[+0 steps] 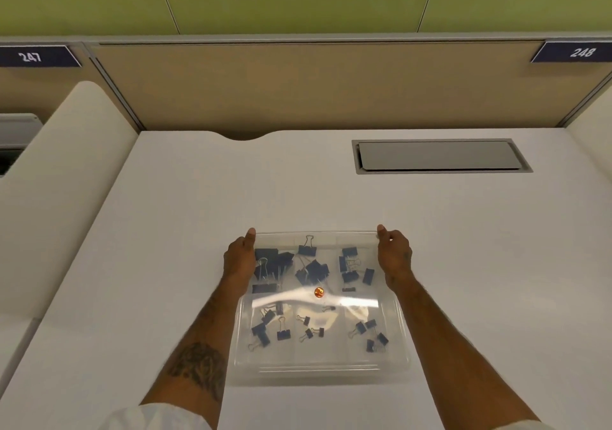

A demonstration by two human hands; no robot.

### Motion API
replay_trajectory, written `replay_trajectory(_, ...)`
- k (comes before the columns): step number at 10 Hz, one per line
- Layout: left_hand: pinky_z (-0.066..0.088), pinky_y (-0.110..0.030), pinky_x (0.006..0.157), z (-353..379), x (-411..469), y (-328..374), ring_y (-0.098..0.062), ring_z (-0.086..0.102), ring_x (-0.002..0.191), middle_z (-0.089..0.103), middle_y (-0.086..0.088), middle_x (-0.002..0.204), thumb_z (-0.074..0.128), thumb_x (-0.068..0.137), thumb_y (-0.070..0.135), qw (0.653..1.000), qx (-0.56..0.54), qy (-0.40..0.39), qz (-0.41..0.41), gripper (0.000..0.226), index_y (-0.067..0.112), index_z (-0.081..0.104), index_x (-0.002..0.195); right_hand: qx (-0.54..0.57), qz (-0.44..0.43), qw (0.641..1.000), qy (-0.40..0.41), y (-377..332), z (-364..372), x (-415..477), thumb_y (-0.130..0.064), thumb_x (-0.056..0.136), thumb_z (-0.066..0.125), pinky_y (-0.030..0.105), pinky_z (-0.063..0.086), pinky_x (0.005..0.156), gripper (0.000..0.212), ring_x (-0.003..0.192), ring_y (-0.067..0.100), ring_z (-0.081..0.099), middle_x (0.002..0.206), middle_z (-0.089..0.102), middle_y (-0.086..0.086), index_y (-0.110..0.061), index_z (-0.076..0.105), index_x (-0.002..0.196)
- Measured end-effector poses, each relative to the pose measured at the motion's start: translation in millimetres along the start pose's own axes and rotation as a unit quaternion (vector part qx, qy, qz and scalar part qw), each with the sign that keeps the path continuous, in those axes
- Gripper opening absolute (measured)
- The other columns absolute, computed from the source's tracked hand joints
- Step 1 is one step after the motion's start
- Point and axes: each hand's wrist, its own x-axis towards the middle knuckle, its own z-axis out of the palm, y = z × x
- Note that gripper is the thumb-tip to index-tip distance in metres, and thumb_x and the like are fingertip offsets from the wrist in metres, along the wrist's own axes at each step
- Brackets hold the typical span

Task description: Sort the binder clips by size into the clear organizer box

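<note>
Clear organizer box sits lower centre of frame over the white tabletop; cannot tell whether it rests flat or is raised slightly. Left hand grasps the box's upper-left corner, thumb extended along the edge; right hand grasps the upper-right corner in the same way. The box is divided into six compartments, three across and two down; dark blue binder clips lie in all six, the larger ones mostly in the upper row and the smaller ones in the lower row (glare band across the middle blurs some). Small orange round mark at box centre. Grey recessed hatch in the tabletop, upper right; plates reading 247 and 248 on the partition at the far left and far right.
</note>
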Motion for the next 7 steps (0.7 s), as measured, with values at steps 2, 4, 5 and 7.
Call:
replay_trajectory(2,0.047,-0.033,0.075,2,3,8,-0.024,0.056,0.078,0.058,-0.012,0.084,0.033,0.098,0.054,1.000,-0.009,0.006,0.007,0.053,0.008,0.055,0.087,-0.017,-0.003,1.000,0.012,-9,-2,5,-0.045,0.099,0.037,0.037,0.051,0.081,0.042,0.087,0.026,0.058,0.094,0.059,0.009,-0.007,0.056,0.101)
replay_trajectory(4,0.048,-0.037,0.078,-3,9,19,-0.024,0.054,0.075,0.056,-0.012,0.081,0.028,0.094,0.064,0.999,0.031,-0.035,-0.023,0.059,0.012,0.052,0.078,-0.052,-0.022,0.998,-0.021,-18,-25,13,-0.043,0.099,0.040,0.034,0.044,0.076,0.048,0.086,0.029,0.057,0.093,0.064,0.017,0.000,0.062,0.094)
replay_trajectory(5,0.047,-0.037,0.084,-4,-1,21,-0.026,0.059,0.090,0.061,-0.011,0.099,0.033,0.096,0.059,0.998,0.065,0.007,0.012,0.057,0.007,0.057,0.101,-0.103,-0.055,0.993,-0.021,-18,-36,9,-0.040,0.100,0.039,0.032,0.041,0.081,0.044,0.097,0.029,0.058,0.110,0.064,0.016,-0.002,0.061,0.107)
replay_trajectory(7,0.043,-0.044,0.102,3,-34,16,-0.030,0.049,0.126,0.050,-0.011,0.139,0.041,0.092,0.059,0.948,0.225,0.071,0.214,0.062,0.012,0.049,0.132,-0.245,-0.210,0.946,-0.016,-10,-40,-24,-0.052,0.095,0.037,0.043,0.038,0.104,0.054,0.129,0.028,0.042,0.141,0.044,0.012,-0.017,0.045,0.136)
